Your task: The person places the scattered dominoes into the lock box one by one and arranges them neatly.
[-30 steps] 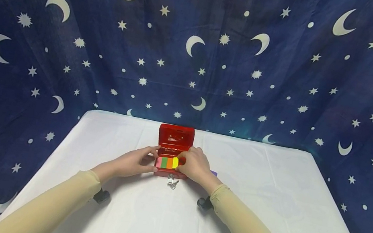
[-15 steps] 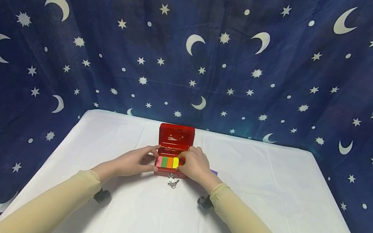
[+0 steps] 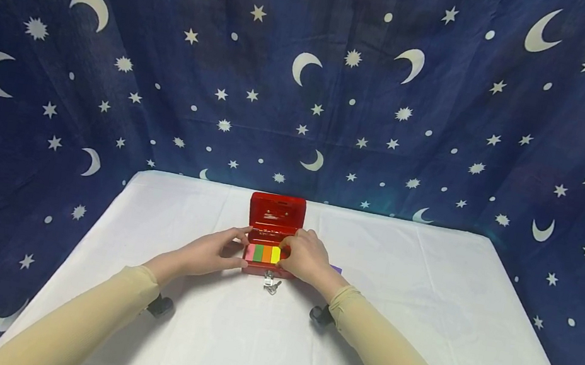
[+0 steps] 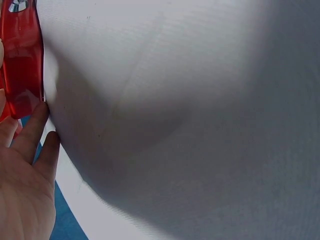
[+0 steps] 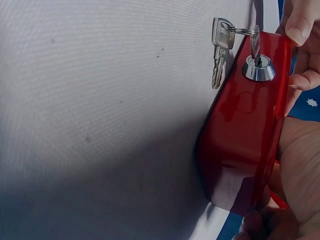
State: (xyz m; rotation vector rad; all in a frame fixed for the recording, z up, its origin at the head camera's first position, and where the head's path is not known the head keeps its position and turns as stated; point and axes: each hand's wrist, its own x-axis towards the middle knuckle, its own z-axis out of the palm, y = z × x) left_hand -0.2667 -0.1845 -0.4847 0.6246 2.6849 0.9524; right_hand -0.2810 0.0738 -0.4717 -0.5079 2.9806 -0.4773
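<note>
A red metal cash box (image 3: 254, 270) stands on the table with its lid raised at the back. Inside lies a row of pink, green (image 3: 258, 253) and orange blocks, with a yellow block (image 3: 276, 255) at the right. My left hand (image 3: 206, 253) holds the box's left end, thumb on the front rim and fingers at the side and back. With thumb and index finger at its right edge, my right hand (image 3: 308, 258) pinches the yellow block and covers the box's right part. A key sits in the front lock (image 5: 259, 68); another key (image 5: 219, 47) hangs from its ring.
White cloth covers the table (image 3: 243, 347). A purple thing (image 3: 337, 269) lies partly hidden behind my right wrist. A dark blue curtain (image 3: 263, 76) with moons and stars surrounds the table's back and sides.
The head view has tilted very slightly. Both hands, the box and the blocks keep practically the same places.
</note>
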